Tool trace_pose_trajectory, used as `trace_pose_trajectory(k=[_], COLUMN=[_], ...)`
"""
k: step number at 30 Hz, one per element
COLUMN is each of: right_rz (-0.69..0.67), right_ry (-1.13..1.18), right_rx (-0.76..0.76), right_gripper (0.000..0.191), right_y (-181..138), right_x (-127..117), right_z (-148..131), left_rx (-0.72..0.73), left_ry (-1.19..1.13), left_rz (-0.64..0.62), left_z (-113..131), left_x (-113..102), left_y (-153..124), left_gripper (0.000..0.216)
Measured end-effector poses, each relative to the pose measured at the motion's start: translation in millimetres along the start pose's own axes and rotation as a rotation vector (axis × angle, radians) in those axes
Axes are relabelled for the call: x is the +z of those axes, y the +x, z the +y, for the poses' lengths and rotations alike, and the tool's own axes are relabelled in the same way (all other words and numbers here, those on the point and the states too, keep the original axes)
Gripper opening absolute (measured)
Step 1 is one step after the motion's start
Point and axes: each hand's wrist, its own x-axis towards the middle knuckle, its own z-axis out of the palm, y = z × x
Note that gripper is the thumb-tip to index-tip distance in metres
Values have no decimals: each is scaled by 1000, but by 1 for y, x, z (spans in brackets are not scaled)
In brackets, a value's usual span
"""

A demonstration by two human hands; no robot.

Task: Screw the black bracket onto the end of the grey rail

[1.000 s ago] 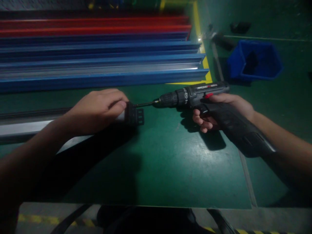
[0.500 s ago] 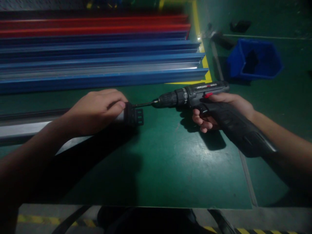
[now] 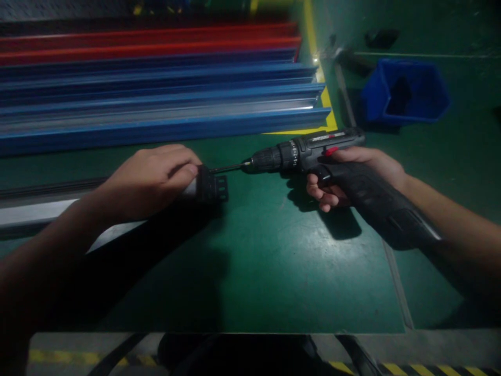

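My right hand [image 3: 348, 177] is wrapped around the grip of a black cordless drill [image 3: 282, 156], index finger at the trigger. The drill points left, and its long thin bit [image 3: 227, 167] reaches the black end cap [image 3: 211, 185] of a metal profile [image 3: 39, 213]. Over that end of the profile my left hand [image 3: 156, 177] is closed, thumb beside the cap. A slotted tab sticks out from the cap to the right. Whether a screw sits at the bit's tip is too small to tell. The fingers of my left hand are mostly hidden behind it.
Long blue channels [image 3: 164, 128] and red channels [image 3: 156, 44] lie across the back of the green table [image 3: 297, 282], inside yellow tape [image 3: 332, 121]. A blue bin [image 3: 407, 91] with something dark inside stands at the back right. Dark objects [image 3: 381, 38] lie behind it.
The whole view has shifted slightly. Both hands, the drill and the capped profile keep the same places relative to each other, with the bit still at the cap.
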Motion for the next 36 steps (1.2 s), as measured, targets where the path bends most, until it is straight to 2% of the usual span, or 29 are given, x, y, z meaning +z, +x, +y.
trace_pose_trajectory(k=[10, 14, 25, 30, 36], right_rz=[-14, -32, 7, 8, 21], right_ry=[61, 61, -22, -57, -78], right_rx=[-15, -4, -16, -43, -48], right_gripper=[41, 44, 44, 51, 58], right_y=[0, 1, -1, 0, 1], right_x=[1, 1, 4, 4, 6], right_z=[-1, 0, 0, 0, -1], left_rx=[-47, -54, 3, 57, 102], left_ry=[16, 28, 58, 67, 85], left_rz=[-25, -19, 14, 98, 122], left_z=[6, 4, -8, -11, -12], left_x=[-2, -1, 5, 11, 12], left_y=[1, 1, 2, 2, 1], left_gripper=[42, 41, 41, 40, 39])
